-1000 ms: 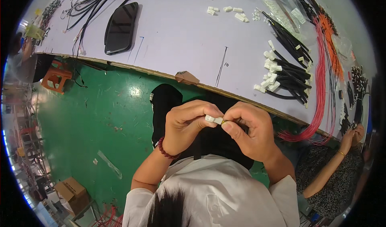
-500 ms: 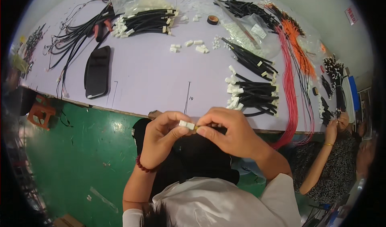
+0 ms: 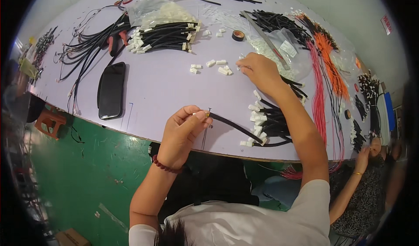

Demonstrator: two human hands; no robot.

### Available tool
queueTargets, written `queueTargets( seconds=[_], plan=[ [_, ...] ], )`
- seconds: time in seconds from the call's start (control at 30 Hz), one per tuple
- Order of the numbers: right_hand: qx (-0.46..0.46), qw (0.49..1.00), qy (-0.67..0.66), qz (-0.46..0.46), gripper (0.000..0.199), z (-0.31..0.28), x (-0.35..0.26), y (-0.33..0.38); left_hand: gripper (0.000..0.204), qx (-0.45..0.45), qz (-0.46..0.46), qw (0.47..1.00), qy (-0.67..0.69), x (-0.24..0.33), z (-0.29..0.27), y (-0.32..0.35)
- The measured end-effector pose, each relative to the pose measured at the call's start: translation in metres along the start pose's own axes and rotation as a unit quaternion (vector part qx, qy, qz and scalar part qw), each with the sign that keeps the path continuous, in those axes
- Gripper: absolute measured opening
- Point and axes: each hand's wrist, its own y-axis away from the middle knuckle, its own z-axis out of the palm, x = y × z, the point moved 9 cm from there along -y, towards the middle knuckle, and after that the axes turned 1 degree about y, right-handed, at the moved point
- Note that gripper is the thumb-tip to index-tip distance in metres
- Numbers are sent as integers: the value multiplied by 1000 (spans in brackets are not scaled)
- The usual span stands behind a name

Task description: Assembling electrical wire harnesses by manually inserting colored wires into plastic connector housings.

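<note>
My left hand (image 3: 185, 130) pinches the near end of a black cable (image 3: 238, 127) above the near edge of the pale table (image 3: 166, 89). A white connector caps the cable's far end, by a pile of finished black cables (image 3: 270, 121). My right hand (image 3: 259, 71) reaches far across the table, fingers down on small white connectors (image 3: 218, 67) scattered there; whether it grips one is hidden.
A black phone (image 3: 111, 89) lies at the left. Bundles of black cables (image 3: 163, 36), clear bags of white parts (image 3: 163, 10), a tape roll (image 3: 238, 35) and red and orange wires (image 3: 325, 67) cover the far side. Another person's arm (image 3: 355, 180) shows at right. The floor (image 3: 83, 158) is green.
Both hands were together at my lap on a white connector. The right hand has let go and reached out to the loose connectors; the left has risen to the table edge with the cable.
</note>
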Motion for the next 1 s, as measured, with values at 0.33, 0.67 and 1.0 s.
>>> queueTargets(
  seconds=[0.33, 0.67, 1.0],
  plan=[
    [7, 991, 107, -78, 10, -5, -30, -3, 10, -35, -86, 984, 150, -7, 3, 13],
    [28, 913, -402, -67, 12, -66, -140, 93, 24, -84, -80, 982, 150, -12, 4, 57],
    [158, 921, -194, -299, 14, -74, -212, 155, 17, -24, -3, 998, 54, -15, -9, 95]
  ],
)
